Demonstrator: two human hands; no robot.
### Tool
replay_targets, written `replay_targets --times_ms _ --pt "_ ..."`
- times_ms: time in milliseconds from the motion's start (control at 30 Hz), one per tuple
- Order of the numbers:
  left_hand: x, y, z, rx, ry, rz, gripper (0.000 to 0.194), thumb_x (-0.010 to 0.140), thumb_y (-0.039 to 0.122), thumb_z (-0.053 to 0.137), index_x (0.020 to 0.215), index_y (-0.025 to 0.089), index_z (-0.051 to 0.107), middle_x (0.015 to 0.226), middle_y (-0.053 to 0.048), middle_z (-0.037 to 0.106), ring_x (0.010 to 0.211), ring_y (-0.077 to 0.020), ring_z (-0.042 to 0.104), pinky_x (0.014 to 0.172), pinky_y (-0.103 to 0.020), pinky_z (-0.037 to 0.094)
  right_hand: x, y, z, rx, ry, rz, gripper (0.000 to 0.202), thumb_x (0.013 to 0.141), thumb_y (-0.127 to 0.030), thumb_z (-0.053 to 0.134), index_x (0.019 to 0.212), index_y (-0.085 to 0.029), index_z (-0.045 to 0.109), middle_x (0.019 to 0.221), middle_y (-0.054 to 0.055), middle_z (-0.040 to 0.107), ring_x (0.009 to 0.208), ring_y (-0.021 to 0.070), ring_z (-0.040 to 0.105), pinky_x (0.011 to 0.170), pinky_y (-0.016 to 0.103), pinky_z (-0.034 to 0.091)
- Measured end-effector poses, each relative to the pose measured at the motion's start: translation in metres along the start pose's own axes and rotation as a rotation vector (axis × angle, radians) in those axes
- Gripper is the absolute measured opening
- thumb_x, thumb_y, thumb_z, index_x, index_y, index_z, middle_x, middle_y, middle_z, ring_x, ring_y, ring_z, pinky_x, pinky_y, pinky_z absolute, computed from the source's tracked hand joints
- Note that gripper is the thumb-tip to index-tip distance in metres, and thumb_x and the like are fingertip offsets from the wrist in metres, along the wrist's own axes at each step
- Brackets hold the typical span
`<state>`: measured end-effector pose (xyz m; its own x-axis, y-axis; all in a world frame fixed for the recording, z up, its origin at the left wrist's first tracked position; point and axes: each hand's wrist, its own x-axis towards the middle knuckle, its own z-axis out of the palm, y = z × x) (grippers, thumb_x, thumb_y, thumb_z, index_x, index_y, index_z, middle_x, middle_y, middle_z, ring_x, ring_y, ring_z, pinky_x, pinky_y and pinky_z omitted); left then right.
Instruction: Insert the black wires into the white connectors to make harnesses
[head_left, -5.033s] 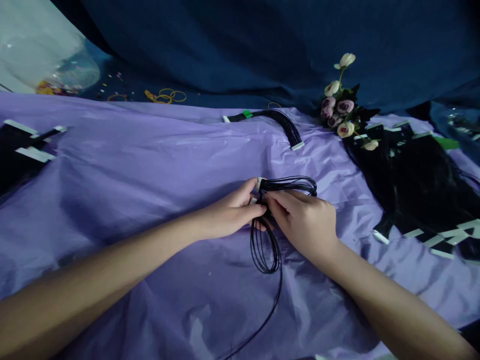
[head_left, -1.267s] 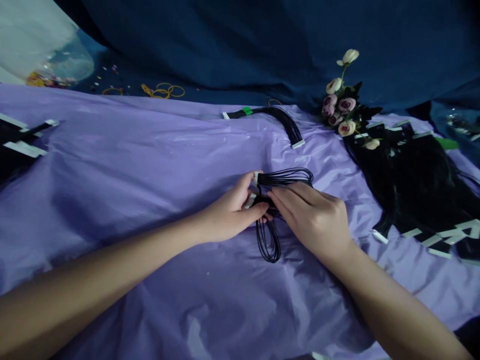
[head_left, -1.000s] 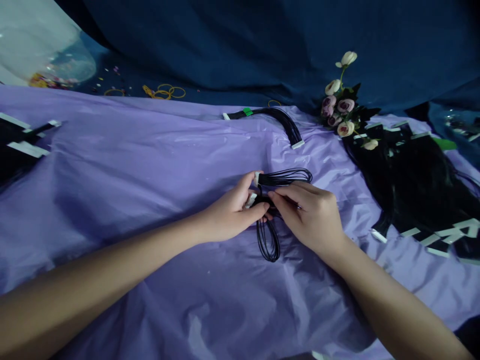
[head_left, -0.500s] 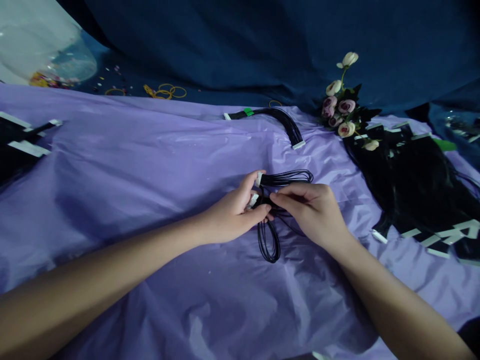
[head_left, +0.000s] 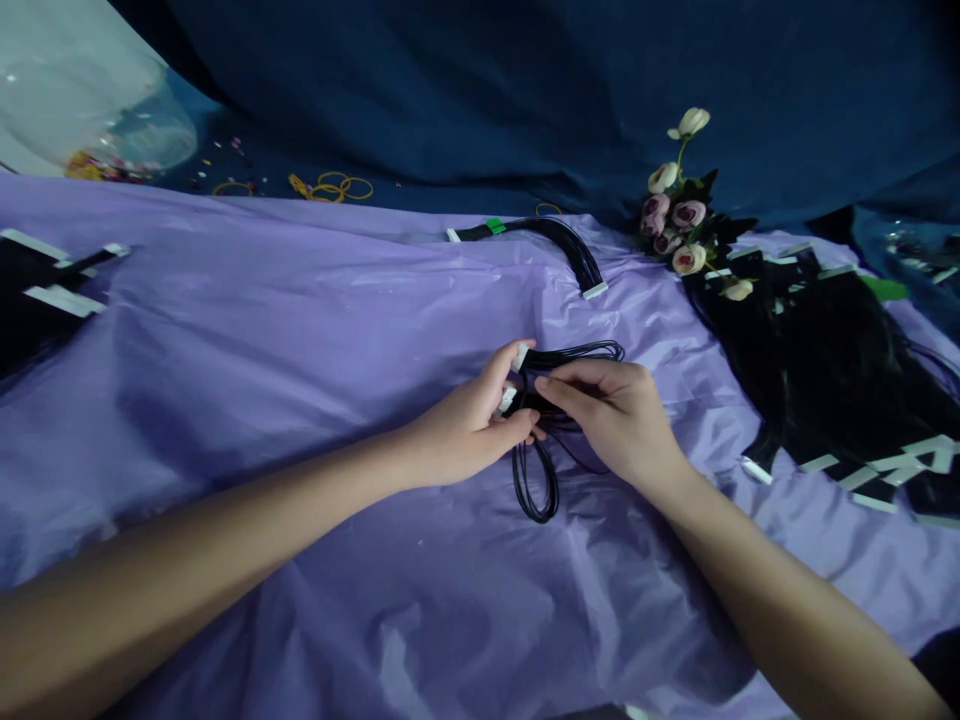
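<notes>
The left hand [head_left: 480, 420] grips the cable bundle [head_left: 570, 354], probably for steadiness; the right hand [head_left: 619, 415], just beside, pinches it.

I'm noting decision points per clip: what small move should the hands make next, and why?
Probably the right hand should draw the slack strand snug, with the left hand steadying: that thin black strand curves loosely beneath the right hand, whose thumb and finger pinch at the black cable bundle held in the left.

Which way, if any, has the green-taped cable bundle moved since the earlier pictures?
No, neither way: the green-taped cable bundle keeps its place relative to the flowers.
</notes>
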<state>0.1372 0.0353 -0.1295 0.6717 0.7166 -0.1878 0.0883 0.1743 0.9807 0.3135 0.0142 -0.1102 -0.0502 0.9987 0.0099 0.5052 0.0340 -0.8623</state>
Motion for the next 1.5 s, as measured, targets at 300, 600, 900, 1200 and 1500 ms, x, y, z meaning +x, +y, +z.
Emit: replay_targets --times_ms 300,600,900,1200,1500 --pt "0.005 -0.001 0.001 -0.269 0.019 -0.079 0.065 0.086 0.02 0.056 0.142 0.025 0.024 0.092 -0.002 0.061 0.081 -0.0156 0.066 0.082 -0.037 0.051 -0.005 0.005 0.0 -0.164 0.04 -0.149 0.017 0.086 -0.032 0.062 0.084 -0.018 0.069 0.065 -0.001 0.063 0.055 0.01 0.054 0.052 0.022 0.039" --pt "0.003 0.006 -0.001 -0.398 -0.011 -0.133 0.05 0.085 0.018 0.059 0.129 0.021 0.036 0.085 0.0 0.062 0.072 -0.012 0.065 0.08 -0.032 0.049 -0.011 0.017 -0.005 -0.299 0.12 -0.34 0.017 0.089 -0.03 0.058 0.099 -0.018 0.066 0.085 0.005 0.07 0.067 0.0148 0.064 0.063 0.026 0.049" --pt "0.001 0.004 0.001 -0.348 0.029 -0.099 0.058 0.084 0.022 0.062 0.133 0.026 0.031 0.088 0.002 0.062 0.072 -0.0119 0.065 0.078 -0.03 0.05 -0.009 0.019 0.002 -0.261 0.126 -0.306 0.018 0.091 -0.027 0.052 0.095 -0.019 0.068 0.091 0.007 0.069 0.081 0.0191 0.065 0.076 0.031 0.047" --pt "-0.003 0.008 -0.001 -0.437 0.088 -0.111 0.048 0.088 0.035 0.057 0.129 0.018 0.038 0.093 -0.009 0.068 0.079 -0.0171 0.069 0.08 -0.032 0.051 -0.008 0.016 -0.011 0.141 0.158 -0.184 0.021 0.084 -0.041 0.06 0.081 -0.02 0.064 0.07 0.002 0.061 0.062 0.0146 0.055 0.058 0.026 0.041" --pt "-0.008 0.011 -0.01 -0.293 0.382 0.133 0.053 0.082 0.046 0.063 0.122 0.012 0.054 0.096 -0.01 0.069 0.09 -0.0197 0.068 0.085 -0.034 0.053 0.002 0.015 -0.042 0.647 0.23 -0.04 0.049 0.079 -0.07 0.041 0.069 -0.022 0.037 0.057 -0.004 0.037 0.051 0.0125 0.041 0.056 0.029 0.043"
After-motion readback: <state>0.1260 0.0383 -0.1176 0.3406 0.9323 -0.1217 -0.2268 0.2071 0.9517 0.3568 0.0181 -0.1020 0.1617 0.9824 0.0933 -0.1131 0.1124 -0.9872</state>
